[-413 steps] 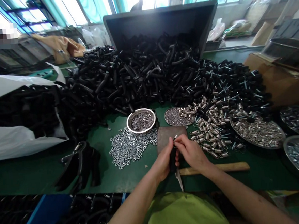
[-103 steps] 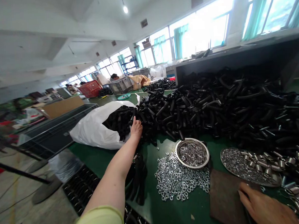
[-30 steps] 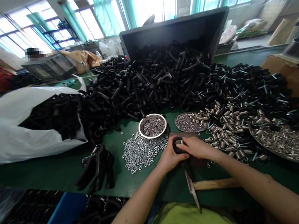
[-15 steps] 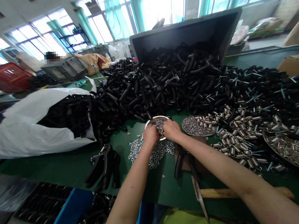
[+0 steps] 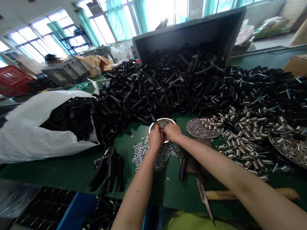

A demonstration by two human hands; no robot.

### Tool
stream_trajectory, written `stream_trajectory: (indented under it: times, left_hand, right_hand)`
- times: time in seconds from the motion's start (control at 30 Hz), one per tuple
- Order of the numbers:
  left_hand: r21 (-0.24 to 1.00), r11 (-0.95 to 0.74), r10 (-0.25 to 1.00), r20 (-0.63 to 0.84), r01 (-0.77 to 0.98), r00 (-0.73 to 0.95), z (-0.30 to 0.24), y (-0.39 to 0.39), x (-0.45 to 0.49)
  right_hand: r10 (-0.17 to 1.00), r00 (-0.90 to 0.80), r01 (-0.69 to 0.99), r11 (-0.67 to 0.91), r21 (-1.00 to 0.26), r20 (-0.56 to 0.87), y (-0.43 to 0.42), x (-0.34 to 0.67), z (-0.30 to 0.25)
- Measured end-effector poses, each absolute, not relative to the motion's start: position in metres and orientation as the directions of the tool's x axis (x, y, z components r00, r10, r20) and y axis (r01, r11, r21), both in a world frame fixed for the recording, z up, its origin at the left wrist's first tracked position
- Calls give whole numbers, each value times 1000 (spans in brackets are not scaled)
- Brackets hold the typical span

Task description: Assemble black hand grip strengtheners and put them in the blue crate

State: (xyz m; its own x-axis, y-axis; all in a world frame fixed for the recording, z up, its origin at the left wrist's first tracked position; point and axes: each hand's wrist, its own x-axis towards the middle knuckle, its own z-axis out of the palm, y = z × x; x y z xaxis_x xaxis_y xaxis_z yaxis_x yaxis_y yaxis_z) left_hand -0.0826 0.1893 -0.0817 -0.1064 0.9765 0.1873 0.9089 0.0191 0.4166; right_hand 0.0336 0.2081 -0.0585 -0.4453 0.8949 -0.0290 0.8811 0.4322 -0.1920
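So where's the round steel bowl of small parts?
In the head view, the steel bowl sits centre-table, under the left hand and right hand, with loose washers in front and a black heap behind.

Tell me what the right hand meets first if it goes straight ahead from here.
The right hand would probably meet the small metal pieces in the steel bowl just ahead of it, though depth is hard to judge from this view.
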Motion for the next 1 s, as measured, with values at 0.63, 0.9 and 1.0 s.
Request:
stream_trajectory:
  times: [0.63, 0.9, 1.0]
  left_hand:
    - [831, -219, 968, 121, 511, 218, -85, 104, -31]
    - [724, -274, 958, 149, 633, 244, -92, 97, -14]
    - [591, -409, 912, 231, 695, 341, -88, 94, -11]
  right_hand:
    - [911, -411, 727, 303, -616, -36, 158, 165, -62]
    - [892, -449, 806, 384, -451, -42, 153, 154, -59]
    - [874, -485, 825, 444, -349, -38, 147, 140, -55]
